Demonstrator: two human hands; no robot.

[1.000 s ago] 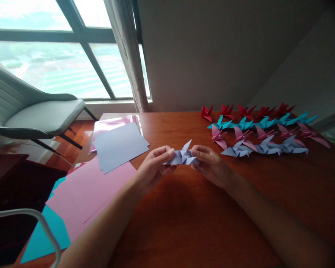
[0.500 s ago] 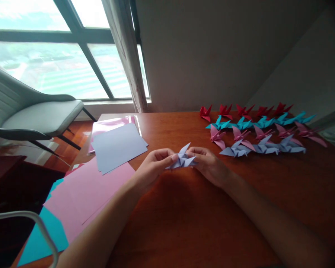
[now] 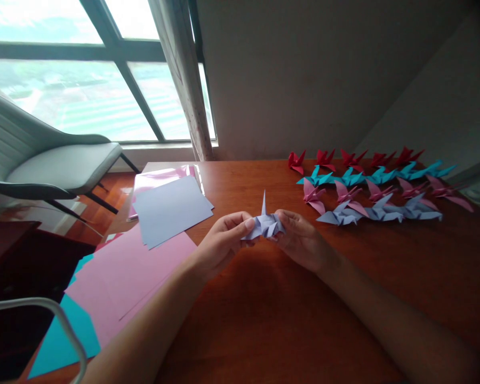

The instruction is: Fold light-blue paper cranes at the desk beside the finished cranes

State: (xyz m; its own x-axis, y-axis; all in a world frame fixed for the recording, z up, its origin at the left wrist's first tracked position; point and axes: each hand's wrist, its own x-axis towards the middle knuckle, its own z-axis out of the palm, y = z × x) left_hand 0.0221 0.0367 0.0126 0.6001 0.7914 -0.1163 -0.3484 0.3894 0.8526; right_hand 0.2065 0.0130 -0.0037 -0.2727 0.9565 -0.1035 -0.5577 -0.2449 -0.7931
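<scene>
A pale lavender origami crane (image 3: 267, 226) is held above the table between my two hands, one thin point of it standing straight up. My left hand (image 3: 232, 234) pinches its left side with the thumb on top. On the opposite side, the fingers of my right hand (image 3: 298, 234) are closed on the paper's edge. Some of the fingertips are hidden behind the folds. To the right rests a row of lavender paper cranes (image 3: 344, 214), with pink cranes (image 3: 312, 196), turquoise cranes (image 3: 350, 176) and red cranes (image 3: 296, 161) in rows behind it.
Lavender sheets (image 3: 176, 210) lie at the left of the wooden table (image 3: 288, 330), partly over a shiny pink pack (image 3: 164, 178). Pink sheets (image 3: 120, 282) and turquoise sheets (image 3: 66, 341) are nearer me. A white curved bar (image 3: 64, 325) crosses the lower left. A chair (image 3: 64, 165) stands by the window.
The crane has turned in my fingers: its tall point, which leaned right, is now upright. My right hand has shifted its grip slightly; my left still pinches the paper.
</scene>
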